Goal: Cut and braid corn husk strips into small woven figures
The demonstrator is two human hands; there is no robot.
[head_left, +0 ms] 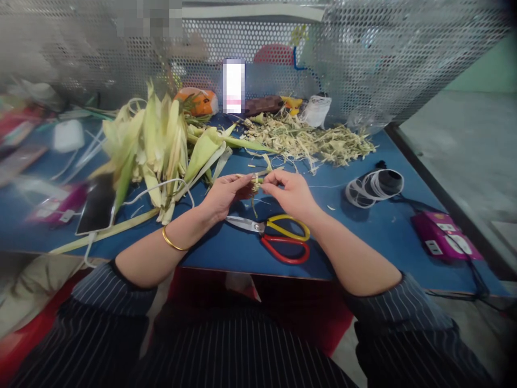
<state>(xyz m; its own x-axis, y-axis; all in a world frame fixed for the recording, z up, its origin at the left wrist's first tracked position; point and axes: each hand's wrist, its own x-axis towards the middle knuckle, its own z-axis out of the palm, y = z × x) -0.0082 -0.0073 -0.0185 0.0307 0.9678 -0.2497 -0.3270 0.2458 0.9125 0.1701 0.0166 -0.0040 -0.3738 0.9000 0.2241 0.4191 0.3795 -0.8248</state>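
Close together over the blue table, my left hand [229,193] and my right hand [288,191] both pinch a small braided piece of corn husk [255,185]. Pale strands hang down from it, and my fingers cover its ends. A thin thread runs off to the right, toward a dark spool wound with white cord [374,188]. Just below my hands lie scissors [264,229] with one yellow and one red handle, blades pointing left. To the left of my left hand is a heap of long green and pale corn husks [155,140].
Shredded husk scraps [302,137] lie in a pile at the back. A phone with a cable [96,203] is at the left, and a lit phone [233,86] stands near the perforated metal screen [258,35]. A purple power strip [446,237] sits by the right edge.
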